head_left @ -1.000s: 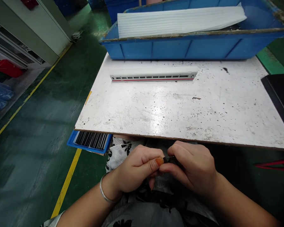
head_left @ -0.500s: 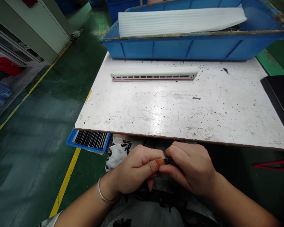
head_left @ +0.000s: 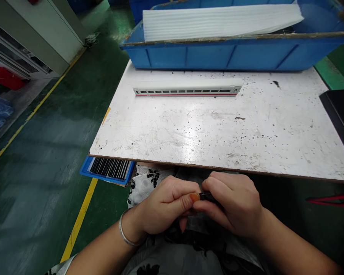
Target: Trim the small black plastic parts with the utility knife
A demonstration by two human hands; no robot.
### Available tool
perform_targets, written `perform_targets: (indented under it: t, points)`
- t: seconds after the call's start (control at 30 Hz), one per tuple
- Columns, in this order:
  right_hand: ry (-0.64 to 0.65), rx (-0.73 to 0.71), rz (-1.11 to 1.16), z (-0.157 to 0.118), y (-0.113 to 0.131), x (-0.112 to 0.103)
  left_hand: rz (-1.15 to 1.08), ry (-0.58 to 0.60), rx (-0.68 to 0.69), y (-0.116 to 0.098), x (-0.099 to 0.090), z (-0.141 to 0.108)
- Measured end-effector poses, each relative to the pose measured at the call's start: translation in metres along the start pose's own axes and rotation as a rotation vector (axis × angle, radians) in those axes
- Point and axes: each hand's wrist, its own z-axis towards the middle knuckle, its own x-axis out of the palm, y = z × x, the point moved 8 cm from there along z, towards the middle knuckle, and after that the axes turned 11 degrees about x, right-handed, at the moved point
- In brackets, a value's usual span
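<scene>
In the head view, at lower centre, the left hand [head_left: 166, 206] and right hand [head_left: 231, 204] meet in a narrow pinch on a small dark piece [head_left: 207, 196]. Its long axis runs sideways, just past the left thumb [head_left: 193, 197] and nearer the right fingers [head_left: 217, 181]. Above, a white train-carriage shell [head_left: 187, 91] with a red stripe lies on the scuffed white tabletop [head_left: 260, 137].

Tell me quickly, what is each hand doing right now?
Left hand: closed, pinching a small thin black part.
Right hand: closed, pinching the same part.
</scene>
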Motion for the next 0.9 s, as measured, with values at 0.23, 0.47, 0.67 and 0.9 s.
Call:
perform_targets:
  t: [0.23,0.47,0.67,0.9]
  points:
    - [0.025,-0.024,-0.015,-0.001,0.0,0.002,-0.033,-0.01,-0.017,0.003,0.0,-0.001]
    - [0.052,-0.031,0.13,-0.006,-0.002,-0.003,-0.001,-0.131,-0.017,-0.003,-0.006,0.001]
    - [-0.041,0.345,0.279,0.004,-0.022,-0.012,-0.072,-0.321,-0.061,-0.015,-0.02,-0.001]
    - [-0.057,0.58,0.507,0.012,-0.029,-0.01,-0.216,-0.367,-0.045,-0.022,-0.025,-0.001]
